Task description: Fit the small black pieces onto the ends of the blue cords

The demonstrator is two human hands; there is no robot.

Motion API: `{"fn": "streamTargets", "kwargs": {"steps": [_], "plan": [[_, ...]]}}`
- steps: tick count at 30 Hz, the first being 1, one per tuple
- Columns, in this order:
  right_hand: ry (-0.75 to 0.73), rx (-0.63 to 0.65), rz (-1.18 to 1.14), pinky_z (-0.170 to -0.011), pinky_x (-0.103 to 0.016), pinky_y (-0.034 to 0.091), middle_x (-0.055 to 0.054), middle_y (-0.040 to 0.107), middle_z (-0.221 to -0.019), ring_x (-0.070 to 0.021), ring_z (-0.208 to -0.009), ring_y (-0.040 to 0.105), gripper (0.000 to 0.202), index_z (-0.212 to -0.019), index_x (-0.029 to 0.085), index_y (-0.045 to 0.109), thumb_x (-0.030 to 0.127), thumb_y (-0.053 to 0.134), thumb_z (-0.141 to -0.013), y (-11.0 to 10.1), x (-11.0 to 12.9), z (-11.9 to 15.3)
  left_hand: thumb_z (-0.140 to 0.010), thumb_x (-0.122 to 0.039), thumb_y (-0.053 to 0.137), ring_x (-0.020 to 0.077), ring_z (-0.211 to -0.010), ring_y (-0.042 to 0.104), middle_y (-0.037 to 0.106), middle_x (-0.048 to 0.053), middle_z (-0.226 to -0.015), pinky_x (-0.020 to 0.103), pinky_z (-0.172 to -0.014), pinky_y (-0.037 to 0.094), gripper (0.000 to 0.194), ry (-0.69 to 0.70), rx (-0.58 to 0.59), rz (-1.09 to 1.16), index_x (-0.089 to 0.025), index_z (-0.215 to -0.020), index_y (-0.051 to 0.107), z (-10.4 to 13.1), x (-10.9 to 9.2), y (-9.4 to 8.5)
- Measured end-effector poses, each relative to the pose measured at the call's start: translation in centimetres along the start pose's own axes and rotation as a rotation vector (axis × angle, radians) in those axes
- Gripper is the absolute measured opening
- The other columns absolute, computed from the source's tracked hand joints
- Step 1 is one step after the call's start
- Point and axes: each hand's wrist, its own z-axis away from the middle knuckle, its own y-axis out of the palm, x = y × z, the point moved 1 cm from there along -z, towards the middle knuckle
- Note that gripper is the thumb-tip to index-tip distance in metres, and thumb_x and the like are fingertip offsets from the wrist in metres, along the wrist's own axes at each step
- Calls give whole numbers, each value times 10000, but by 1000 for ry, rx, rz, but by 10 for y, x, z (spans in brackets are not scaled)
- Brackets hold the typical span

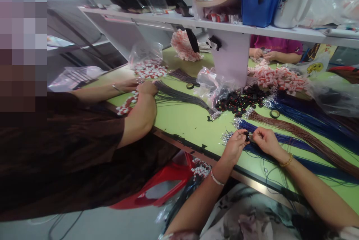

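My left hand is closed, with a small black connector housing pinched at its fingertips. Close to its right side, my right hand has its fingers pressed together on what looks like a thin wire, mostly covered by the fingers. Beneath both hands lies a bundle of dark blue wires; its silvery terminal ends fan out left of my left hand. A purple-blue bundle and a brown bundle run behind my hands. Beyond them is a pile of black connector housings.
A co-worker's hands work at left near red-and-white pieces and grey wires. Another person's hands show across the green table. A shelf overhangs it, bearing a blue bin. A red stool stands below.
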Motion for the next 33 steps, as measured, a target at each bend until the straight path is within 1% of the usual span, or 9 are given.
{"fn": "streamTargets", "kwargs": {"steps": [6, 11, 19, 21, 23, 25, 29, 31, 33], "plan": [[-71, 19, 31, -508, -211, 302, 33, 520, -548, -92, -485, 413, 153, -655, 183, 534, 241, 499, -792, 3, 4, 2, -595, -223, 776, 89, -689, 553, 598, 4, -775, 219, -663, 449, 326, 37, -23, -79, -162, -866, 606, 1, 4, -1], [-139, 94, 75, -526, -212, 305, 14, 555, -603, -100, -525, 438, 169, -703, 180, 553, 239, 467, -836, -3, 12, 2, -567, -243, 787, 89, -672, 548, 596, 6, -758, 223, -650, 449, 337, 9, -41, -83, -153, -840, 611, 1, 4, -2], [-77, 105, 29, -491, -210, 279, 33, 499, -544, -89, -482, 391, 165, -650, 181, 514, 244, 488, -800, -1, 4, 1, -589, -247, 757, 103, -659, 532, 589, 10, -737, 238, -644, 437, 295, 43, -62, -191, -157, -831, 614, -1, 4, 4], [-54, 145, -58, -506, -208, 304, 30, 503, -564, -93, -506, 403, 210, -653, 178, 518, 297, 480, -822, -10, 1, -3, -632, -259, 732, 130, -702, 545, 596, 26, -770, 264, -678, 444, 269, 143, -83, -264, -170, -856, 614, 8, 4, 8], [4, 147, -159, -511, -208, 322, 26, 506, -581, -97, -524, 412, 273, -669, 174, 529, 371, 461, -847, -22, 1, -10, -698, -259, 688, 174, -807, 561, 613, 60, -854, 308, -767, 444, 227, 343, -86, -412, -190, -906, 627, 26, 4, 15], [50, 134, -212, -505, -206, 321, 25, 498, -584, -98, -529, 410, 312, -679, 171, 533, 420, 459, -851, -31, 2, -16, -761, -240, 627, 219, -921, 552, 623, 100, -938, 352, -865, 416, 159, 513, 70, -637, -207, -915, 652, 49, 9, 26], [-20, 249, -132, -543, -209, 335, 14, 541, -635, -106, -580, 452, 240, -707, 168, 557, 362, 495, -834, -22, 11, -18, -813, -198, 542, 226, -873, 563, 639, 105, -883, 332, -785, 426, 173, 595, 887, -1005, -253, -928, 659, 89, 39, 48], [-55, 305, 3, -568, -213, 336, 7, 573, -677, -110, -605, 476, 154, -741, 173, 578, 298, 524, -813, -7, 13, -15, -830, -182, 505, 215, -835, 566, 639, 94, -847, 313, -717, 422, 210, 626, 1085, -1117, -271, -957, 646, 97, 55, 52], [-61, 305, 158, -585, -219, 326, 1, 589, -714, -114, -626, 493, 83, -764, 182, 588, 257, 563, -787, 8, 14, -11, -823, -199, 520, 214, -827, 571, 642, 92, -857, 309, -703, 422, 212, 620, 1172, -1173, -280, -974, 643, 96, 62, 52]]}}
